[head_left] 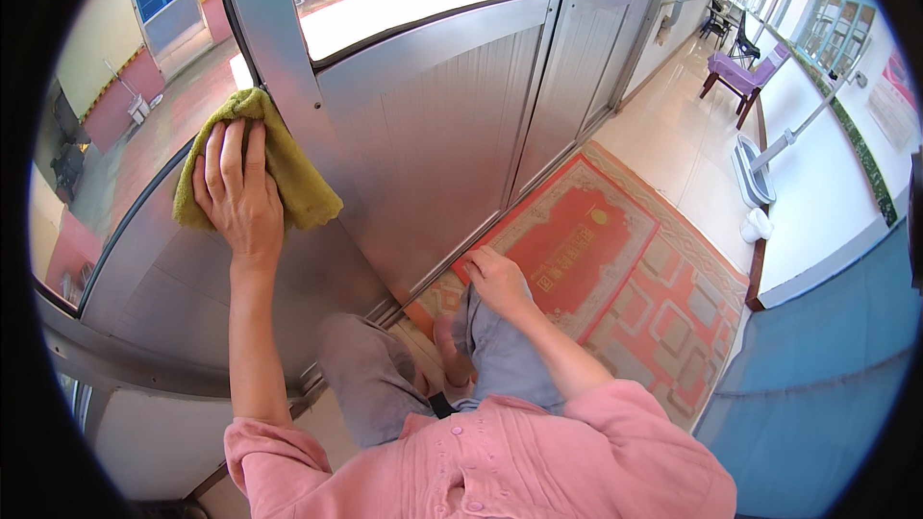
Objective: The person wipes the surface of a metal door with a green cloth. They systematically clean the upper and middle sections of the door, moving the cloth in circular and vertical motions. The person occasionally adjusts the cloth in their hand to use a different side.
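Note:
My left hand (236, 192) presses a folded olive-green cloth (306, 183) against the metal-framed glass window, near the upright post (258, 10). Its fingers lie bent over the cloth, and part of the fabric hangs loose to the right of the hand. The window's lower edge and a grey metal panel (212, 298) are just below. My right hand (498, 281) rests on my right knee, its fingers lying over the grey trousers with nothing visible in them.
A red patterned mat (577, 240) lies on the floor along the metal partition (433, 115). To the right are a flat mop (755, 173), a small white bin (757, 225) and a purple-covered chair (745, 77). A blue curtain (817, 375) hangs at the lower right.

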A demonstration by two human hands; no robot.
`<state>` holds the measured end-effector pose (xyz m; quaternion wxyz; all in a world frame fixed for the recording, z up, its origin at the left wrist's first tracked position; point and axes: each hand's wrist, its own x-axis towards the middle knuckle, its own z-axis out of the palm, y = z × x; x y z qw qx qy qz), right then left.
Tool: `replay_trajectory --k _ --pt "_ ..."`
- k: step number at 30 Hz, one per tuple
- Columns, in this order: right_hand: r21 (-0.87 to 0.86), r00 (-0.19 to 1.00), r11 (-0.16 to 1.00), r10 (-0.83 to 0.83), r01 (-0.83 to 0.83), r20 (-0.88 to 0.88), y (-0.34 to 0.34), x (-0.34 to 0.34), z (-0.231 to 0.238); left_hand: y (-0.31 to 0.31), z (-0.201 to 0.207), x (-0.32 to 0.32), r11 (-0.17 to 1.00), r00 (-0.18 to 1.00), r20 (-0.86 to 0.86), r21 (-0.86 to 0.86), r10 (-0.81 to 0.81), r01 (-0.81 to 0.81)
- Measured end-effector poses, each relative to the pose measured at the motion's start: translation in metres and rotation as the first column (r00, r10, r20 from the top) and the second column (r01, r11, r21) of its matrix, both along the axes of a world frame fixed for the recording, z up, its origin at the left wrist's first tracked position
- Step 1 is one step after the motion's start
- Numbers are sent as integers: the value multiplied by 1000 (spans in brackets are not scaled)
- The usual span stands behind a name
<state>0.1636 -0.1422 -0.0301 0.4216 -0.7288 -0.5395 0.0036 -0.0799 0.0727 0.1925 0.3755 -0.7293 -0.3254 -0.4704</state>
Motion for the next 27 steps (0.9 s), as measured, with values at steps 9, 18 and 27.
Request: replay_trajectory --k 9,18,27 --pt "59 1000 998 -12 13 -11 -5 1 -2 16 -60 -51 999 983 -180 46 30 -22" --pt "25 1000 1000 3 -3 2 4 -1 -6 7 -2 -11 999 993 -113 -14 45 -47" --pt "65 997 998 -21 26 -72 -5 8 -7 13 -29 -51 988 986 -97 89 133 -125"
